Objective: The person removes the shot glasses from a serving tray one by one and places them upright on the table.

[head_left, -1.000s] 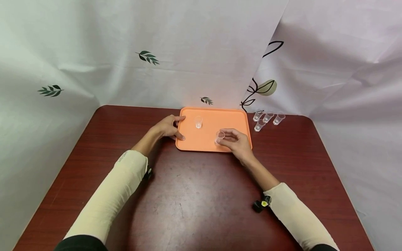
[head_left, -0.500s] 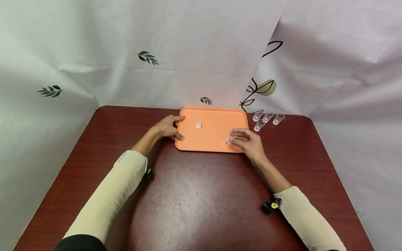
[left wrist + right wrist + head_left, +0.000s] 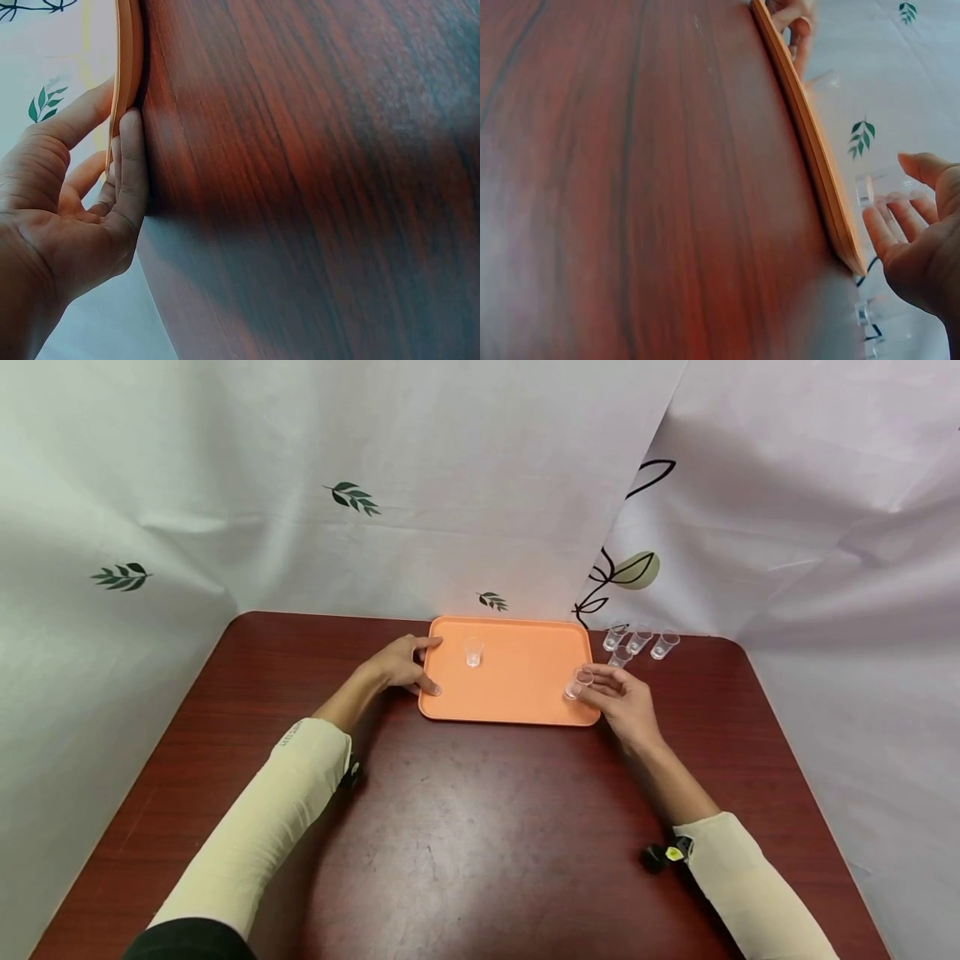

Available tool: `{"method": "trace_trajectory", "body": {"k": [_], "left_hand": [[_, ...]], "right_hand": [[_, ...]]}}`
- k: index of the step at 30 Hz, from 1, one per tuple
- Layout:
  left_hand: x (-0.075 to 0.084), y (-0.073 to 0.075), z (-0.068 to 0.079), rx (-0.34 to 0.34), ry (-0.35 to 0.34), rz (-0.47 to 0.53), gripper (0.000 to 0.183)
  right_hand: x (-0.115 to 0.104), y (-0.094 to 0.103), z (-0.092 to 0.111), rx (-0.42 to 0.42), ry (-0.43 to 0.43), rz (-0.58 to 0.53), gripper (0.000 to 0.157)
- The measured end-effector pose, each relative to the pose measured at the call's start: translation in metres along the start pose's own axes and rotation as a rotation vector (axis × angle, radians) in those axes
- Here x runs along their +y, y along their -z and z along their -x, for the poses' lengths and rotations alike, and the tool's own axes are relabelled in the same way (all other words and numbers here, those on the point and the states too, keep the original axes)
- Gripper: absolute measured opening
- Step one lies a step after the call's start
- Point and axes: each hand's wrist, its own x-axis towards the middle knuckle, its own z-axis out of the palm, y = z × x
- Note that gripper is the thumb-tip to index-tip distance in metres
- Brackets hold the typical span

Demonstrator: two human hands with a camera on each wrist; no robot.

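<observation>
An orange rectangular tray [image 3: 517,685] lies near the back edge of the table. My left hand [image 3: 399,663] grips its left rim, thumb over the top; the left wrist view shows the fingers of that hand [image 3: 82,217] against the tray's edge [image 3: 127,60]. Over the tray's right end, my right hand [image 3: 626,706] pinches a small clear plastic cup [image 3: 576,683] between thumb and fingers. In the right wrist view the cup [image 3: 865,190] is close to the tray's side, but I cannot tell whether it touches the tray. Another clear cup [image 3: 473,652] stands upright on the tray's left part.
Several more clear cups [image 3: 641,640] stand on the table just right of the tray; my right hand partly covers the nearest one. A white cloth with leaf prints [image 3: 450,485] hangs behind the dark red wooden table [image 3: 465,827].
My right hand has moved to the right along the tray with the cup in its fingers. The left hand, the tray and the standing cups look the same.
</observation>
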Motion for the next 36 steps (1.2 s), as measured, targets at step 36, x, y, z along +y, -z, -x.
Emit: {"method": "trace_trajectory", "body": {"k": [36], "left_hand": [[-0.001, 0.000, 0.002, 0.000, -0.013, 0.004, 0.109]], "right_hand": [[-0.003, 0.068, 0.000, 0.233, -0.021, -0.028, 0.040]]}}
